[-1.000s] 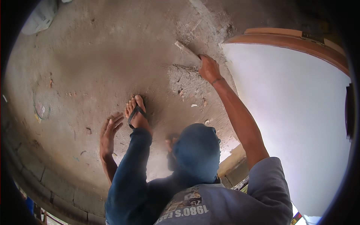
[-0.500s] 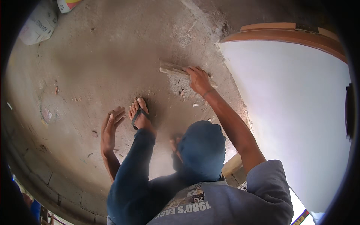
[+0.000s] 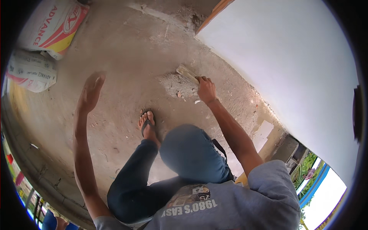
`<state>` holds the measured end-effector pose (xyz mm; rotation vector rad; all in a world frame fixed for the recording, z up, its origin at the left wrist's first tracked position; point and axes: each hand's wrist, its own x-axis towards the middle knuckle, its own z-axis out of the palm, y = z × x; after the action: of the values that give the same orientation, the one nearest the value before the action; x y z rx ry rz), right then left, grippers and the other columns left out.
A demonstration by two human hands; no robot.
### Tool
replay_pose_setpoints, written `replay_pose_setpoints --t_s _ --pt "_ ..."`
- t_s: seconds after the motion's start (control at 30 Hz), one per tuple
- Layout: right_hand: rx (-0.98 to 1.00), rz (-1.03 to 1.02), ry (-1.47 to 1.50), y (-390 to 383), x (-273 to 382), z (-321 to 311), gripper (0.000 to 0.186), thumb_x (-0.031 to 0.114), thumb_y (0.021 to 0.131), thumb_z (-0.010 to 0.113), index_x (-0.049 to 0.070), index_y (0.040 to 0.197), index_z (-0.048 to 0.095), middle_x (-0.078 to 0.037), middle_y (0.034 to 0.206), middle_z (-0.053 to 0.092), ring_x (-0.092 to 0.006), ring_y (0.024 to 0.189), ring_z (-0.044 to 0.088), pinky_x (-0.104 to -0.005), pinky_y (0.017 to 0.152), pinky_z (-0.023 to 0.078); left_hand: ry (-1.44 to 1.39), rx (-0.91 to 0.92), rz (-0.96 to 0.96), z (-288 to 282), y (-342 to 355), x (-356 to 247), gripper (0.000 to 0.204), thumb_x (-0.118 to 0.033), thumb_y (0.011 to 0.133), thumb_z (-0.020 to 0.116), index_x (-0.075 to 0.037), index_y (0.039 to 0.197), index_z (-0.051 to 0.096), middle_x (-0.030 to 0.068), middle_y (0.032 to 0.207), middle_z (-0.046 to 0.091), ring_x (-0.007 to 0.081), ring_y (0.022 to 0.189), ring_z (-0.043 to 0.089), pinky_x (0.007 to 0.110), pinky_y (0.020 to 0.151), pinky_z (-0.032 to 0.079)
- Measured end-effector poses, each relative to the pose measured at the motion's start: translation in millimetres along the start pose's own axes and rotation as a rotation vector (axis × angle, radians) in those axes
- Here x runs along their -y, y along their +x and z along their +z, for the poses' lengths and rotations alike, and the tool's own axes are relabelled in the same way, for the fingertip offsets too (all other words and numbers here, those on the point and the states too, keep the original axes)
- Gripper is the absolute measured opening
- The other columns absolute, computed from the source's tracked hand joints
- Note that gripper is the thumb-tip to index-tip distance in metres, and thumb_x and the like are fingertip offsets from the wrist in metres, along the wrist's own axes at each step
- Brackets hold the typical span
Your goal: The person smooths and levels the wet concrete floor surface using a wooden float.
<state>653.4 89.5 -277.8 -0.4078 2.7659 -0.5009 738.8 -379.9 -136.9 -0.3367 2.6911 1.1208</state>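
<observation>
My right hand (image 3: 207,90) is closed around the near end of a short, flat piece of wood (image 3: 187,73). The wood lies low at the floor, slanting up to the left. Against it sits a patch of grey crumbly debris (image 3: 172,85), with a small reddish fragment in it. Away to the left, my left hand (image 3: 91,94) is stretched out above the bare floor, fingers extended and slightly blurred, holding nothing. My foot (image 3: 147,118) in a black flip-flop rests on the floor between the two hands.
A white wall panel (image 3: 276,61) runs along the right, meeting the rough concrete floor (image 3: 119,92). Printed sacks (image 3: 57,28) stand at the far left. A low block edge (image 3: 46,176) curves along the left. My bent knee (image 3: 188,147) is close in front.
My left hand has swung outward and away from my foot. The right hand keeps its grip on the wood, now tilted more steeply. The view has turned, bringing more of the sacks in.
</observation>
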Motion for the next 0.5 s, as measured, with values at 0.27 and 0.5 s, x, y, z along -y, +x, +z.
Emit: replay_pose_setpoints --t_s 0.27,0.5 --pt "-0.122 0.289 0.271 -61.8 -35.3 -62.3 0.052 0.002 0.082 0.057 -0.002 0.134 0.055 -0.026 0.125 0.063 -0.0411 0.115 0.062 -0.0432 0.100 0.049 -0.052 0.086 -0.074 170.0 80.3 8.8 0.069 -0.058 0.102 0.041 -0.007 0.149 0.043 0.0200 0.150 0.044 0.0386 0.141 0.038 0.053 0.115 0.034" --pt "-0.151 0.639 1.170 -177.6 -197.4 -75.0 0.053 0.024 0.099 0.061 -0.002 0.143 0.045 -0.010 0.124 0.062 -0.0166 0.107 0.060 -0.0324 0.093 0.050 -0.109 -0.134 0.135 261.1 67.3 -10.2 0.069 -0.058 0.103 0.039 -0.008 0.151 0.041 0.0201 0.155 0.039 0.0411 0.146 0.031 0.055 0.118 0.028"
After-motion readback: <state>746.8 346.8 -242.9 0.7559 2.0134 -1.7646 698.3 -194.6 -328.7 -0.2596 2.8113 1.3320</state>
